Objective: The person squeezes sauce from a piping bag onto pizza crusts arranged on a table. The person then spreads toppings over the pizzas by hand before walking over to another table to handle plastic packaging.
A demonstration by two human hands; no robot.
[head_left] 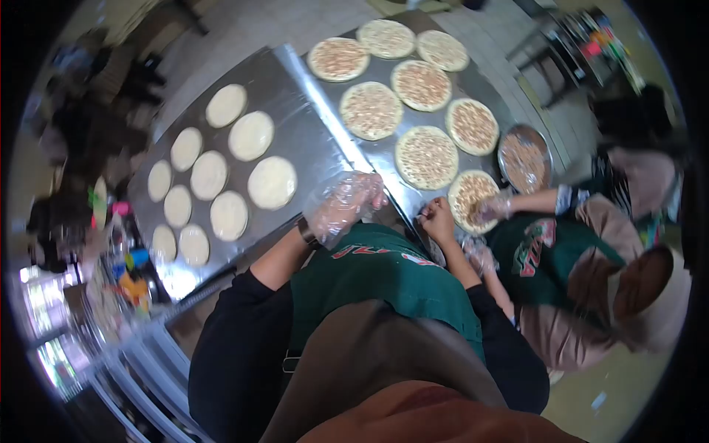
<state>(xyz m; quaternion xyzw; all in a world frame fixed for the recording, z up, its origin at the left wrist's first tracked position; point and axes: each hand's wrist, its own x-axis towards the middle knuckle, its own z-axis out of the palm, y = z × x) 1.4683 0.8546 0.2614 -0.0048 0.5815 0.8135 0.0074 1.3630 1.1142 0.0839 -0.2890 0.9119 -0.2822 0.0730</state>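
My left hand (346, 205), in a clear plastic glove with a dark band at the wrist, is held over the near table edge by the metal seam. Its fingers are curled in, and whatever they may hold is hidden. Bare, my right hand (438, 220) is closed in front of the green apron (369, 269), near the table edge; I cannot make out anything in it. Just beyond it lies a round dough base with a crumbly brown topping (473, 199). Plain pale dough rounds (272, 183) lie on the metal table left of my left hand.
Several topped dough rounds (427, 157) cover the right metal tabletop. A metal bowl of brown crumbly topping (525, 159) stands at its right edge. On my right, a co-worker in a green apron (554, 247) has a gloved hand (493, 207) on the nearest topped round.
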